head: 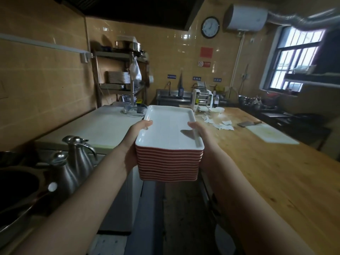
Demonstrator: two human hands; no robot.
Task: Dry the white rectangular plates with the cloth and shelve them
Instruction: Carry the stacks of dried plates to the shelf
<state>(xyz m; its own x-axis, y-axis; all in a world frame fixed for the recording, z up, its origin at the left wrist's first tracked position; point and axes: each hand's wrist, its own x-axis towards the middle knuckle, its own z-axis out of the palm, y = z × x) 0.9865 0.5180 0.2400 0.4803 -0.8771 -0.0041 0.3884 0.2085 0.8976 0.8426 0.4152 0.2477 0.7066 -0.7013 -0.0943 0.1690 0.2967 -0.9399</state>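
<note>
Plate stack (170, 142) between wooden table (276, 172) rightward and jugs (73, 162) leftward.

Commercial kitchen: tiled walls (46, 74), steel sink (173, 97), wooden worktable (276, 172), cleaver (248, 123).

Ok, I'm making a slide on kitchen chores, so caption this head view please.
Left hand and right hand hold a stack of white rectangular plates beside the wooden worktable.

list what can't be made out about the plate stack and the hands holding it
Head view only.
Left hand and right hand: fingers hidden under the stack of white rectangular red-sided plates.
Lower plates' faces: covered by top plate.
Blue wall signs: text too small.
Metal shelf rack: contents dim, blurred.
</note>
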